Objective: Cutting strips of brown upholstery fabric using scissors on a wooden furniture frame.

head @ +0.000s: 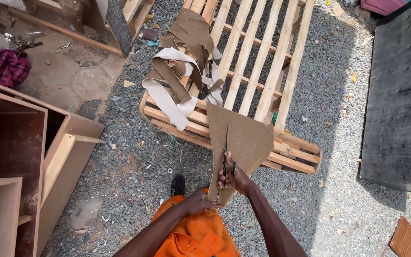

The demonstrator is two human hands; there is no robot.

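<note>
Brown sheet (243, 138), leathery or board-like, hung in front of the person in the head view, its far edge resting on the slatted wooden frame (262, 62) and its narrow near end drawn down toward the orange-clad lap. The right hand (234, 178) was closed round the handles of a pair of scissors (226, 152), blades pointing away up the middle of the sheet along a slit. The left hand (198, 201) pinched the sheet's lower tip, just beside the right, pulling it taut.

It looked light and limp to me: it sagged between frame and hand and folded where it was held, so it would want a grip close to the cut line to stay flat. It seemed neither fragile nor slippery.

Cut strips (181, 62) of the same brown stuff, pale on the back, lay heaped on the frame beyond. Grey gravel (134, 157) lay underfoot, with brown cabinet boxes (20, 157) at the left.
</note>
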